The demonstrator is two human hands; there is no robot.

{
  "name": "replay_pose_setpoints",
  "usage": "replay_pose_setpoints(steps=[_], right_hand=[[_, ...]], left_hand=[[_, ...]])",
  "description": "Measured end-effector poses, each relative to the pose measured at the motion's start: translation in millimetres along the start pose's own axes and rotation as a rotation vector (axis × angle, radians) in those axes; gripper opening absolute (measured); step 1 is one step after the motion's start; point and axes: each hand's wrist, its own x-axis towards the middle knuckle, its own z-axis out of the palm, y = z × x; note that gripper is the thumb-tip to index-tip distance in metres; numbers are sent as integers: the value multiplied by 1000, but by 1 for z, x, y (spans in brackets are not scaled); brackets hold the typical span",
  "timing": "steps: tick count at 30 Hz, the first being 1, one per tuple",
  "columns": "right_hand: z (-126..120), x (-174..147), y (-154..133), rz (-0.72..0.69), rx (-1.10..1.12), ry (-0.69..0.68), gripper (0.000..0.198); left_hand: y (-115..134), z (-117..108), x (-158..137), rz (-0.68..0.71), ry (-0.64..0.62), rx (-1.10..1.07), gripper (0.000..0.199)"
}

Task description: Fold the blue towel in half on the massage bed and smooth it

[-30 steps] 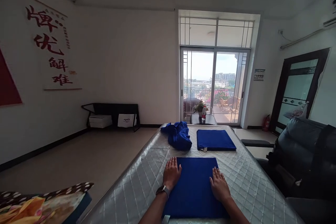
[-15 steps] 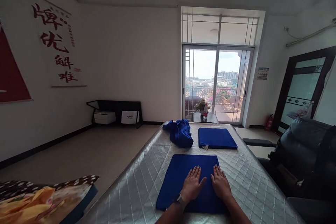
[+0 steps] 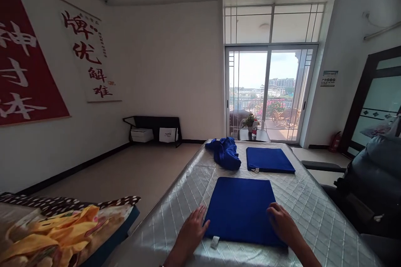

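A folded dark blue cloth [image 3: 241, 208] lies flat on the silver quilted cover [image 3: 169, 225] in front of me, with a white tag [image 3: 215, 241] sticking out at its near left corner. My left hand [image 3: 193, 226] rests by the cloth's left edge, its fingers stretched forward and thumb apart, touching the edge. At the right edge, my right hand [image 3: 282, 220] has slightly bent fingers over the side of the cloth; its fingertips are partly hidden. Neither hand visibly grips it. Farther back are a second folded blue cloth [image 3: 270, 159] and a crumpled blue cloth [image 3: 226, 154].
Past the table's far end stand a small table [image 3: 261, 135], a bottle [image 3: 255, 127] and a potted plant [image 3: 249, 121]. A dark chair [image 3: 372, 175] is close on the right. Yellow fabric [image 3: 59, 233] lies at lower left. A black rack [image 3: 156, 123] stands by the wall.
My hands have moved apart, from lying flat on the middle of the cloth to its left and right edges. The tag at the near edge now shows. The view has turned left.
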Motion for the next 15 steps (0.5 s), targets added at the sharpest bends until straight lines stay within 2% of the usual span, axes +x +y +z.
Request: replay_pose_setpoints(steps=[3,7,11,15], right_hand=[[-10,-36,9,-83,128,-121,26],[-16,-63,18,-49,158,-162,23],[-14,-68,19,-75,123,-139,25],[-2,-68,19,-110,38,-30,32]], left_hand=[[16,-7,-20,20,-16,-133,36],[30,-20,-29,36,-58,-236,28],[29,-30,-25,48,-99,-293,30],[27,-34,-23,57,-132,-315,34]])
